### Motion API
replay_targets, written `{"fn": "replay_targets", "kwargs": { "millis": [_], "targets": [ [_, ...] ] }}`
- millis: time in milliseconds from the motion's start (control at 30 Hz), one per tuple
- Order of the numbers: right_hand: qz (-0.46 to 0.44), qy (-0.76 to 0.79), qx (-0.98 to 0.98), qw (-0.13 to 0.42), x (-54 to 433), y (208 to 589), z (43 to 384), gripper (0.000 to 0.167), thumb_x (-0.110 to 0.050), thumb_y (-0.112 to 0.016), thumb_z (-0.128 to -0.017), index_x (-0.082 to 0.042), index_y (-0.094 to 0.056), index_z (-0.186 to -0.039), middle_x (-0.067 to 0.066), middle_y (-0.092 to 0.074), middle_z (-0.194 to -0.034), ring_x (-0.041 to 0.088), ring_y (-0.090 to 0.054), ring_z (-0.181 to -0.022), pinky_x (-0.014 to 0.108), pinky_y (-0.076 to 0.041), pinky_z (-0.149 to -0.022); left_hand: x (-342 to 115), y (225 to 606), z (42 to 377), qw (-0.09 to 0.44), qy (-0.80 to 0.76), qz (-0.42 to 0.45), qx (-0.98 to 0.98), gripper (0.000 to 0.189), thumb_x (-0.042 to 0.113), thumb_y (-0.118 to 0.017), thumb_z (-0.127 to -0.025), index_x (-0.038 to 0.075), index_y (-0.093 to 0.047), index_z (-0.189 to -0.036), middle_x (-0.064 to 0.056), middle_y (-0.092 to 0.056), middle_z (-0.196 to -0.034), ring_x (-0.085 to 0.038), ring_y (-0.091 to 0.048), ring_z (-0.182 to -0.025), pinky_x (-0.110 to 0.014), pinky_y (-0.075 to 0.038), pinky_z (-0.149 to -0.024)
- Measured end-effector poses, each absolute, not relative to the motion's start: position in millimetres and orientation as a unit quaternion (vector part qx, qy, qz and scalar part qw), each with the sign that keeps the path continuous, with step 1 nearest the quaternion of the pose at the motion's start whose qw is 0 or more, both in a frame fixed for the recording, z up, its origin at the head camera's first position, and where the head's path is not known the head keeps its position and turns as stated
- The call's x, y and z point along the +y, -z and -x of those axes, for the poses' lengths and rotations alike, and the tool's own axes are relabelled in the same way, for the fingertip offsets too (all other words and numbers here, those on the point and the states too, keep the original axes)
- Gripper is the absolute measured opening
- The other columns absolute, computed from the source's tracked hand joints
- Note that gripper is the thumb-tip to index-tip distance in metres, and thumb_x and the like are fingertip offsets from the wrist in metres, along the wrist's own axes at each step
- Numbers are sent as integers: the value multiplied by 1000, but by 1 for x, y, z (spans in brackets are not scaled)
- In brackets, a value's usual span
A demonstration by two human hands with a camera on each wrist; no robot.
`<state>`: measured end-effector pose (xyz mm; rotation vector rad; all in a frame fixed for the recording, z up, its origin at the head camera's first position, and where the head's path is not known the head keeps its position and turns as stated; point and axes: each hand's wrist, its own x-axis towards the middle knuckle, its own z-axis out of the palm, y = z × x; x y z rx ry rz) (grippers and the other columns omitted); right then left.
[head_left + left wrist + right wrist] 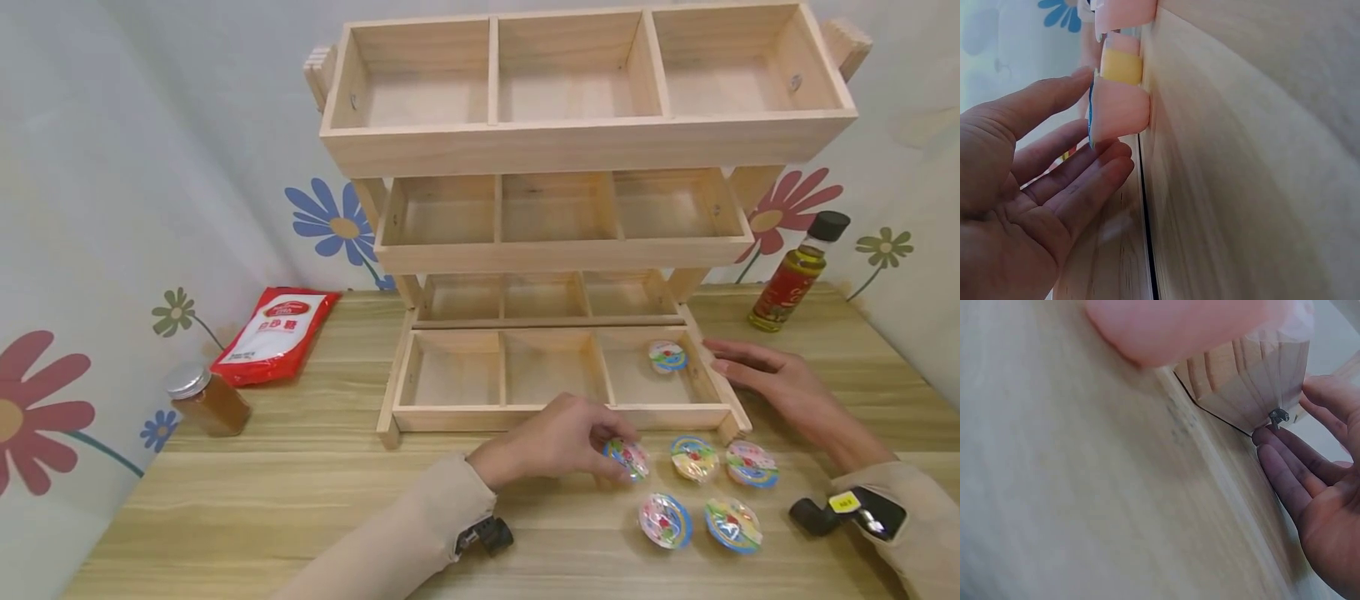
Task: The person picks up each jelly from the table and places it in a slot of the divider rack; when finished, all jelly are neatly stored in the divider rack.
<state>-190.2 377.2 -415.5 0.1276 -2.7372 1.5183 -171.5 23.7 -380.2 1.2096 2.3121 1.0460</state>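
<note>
My left hand (558, 437) is at a jelly cup (627, 459) on the table, in front of the wooden rack (562, 419). In the left wrist view, thumb and fingers lie on opposite sides of this pink cup (1121, 111), which rests on the tabletop. My right hand (787, 387) touches the right side of the rack's bottom tier with extended fingers, holding nothing. One jelly cup (667, 357) sits in the bottom tier's right compartment. Several others, including a yellow cup (694, 459) and a pink cup (665, 521), stand on the table between my hands.
The rack's upper tiers (585, 150) overhang the bottom one. To the right stands an oil bottle (791, 279). On the left are a red-and-white bag (277, 333) and a spice jar (210, 402). A flower-patterned curtain (187, 167) hangs behind.
</note>
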Motion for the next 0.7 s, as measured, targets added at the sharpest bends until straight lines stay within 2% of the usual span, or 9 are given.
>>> {"fn": "replay_targets", "kwargs": {
  "millis": [700],
  "targets": [
    [-32,-484,-875,0,377,416,190,54,-37,-67,-107,-10,-58,-153,-34,-62,-124,-16,-46,-119,5,-37,-90,24,382,169,149,-344,-446,813,44,16,-92,-85,5,-76,-125,3,-77,-114,7,-64,-90,-8,-51,-82]
  ]
}}
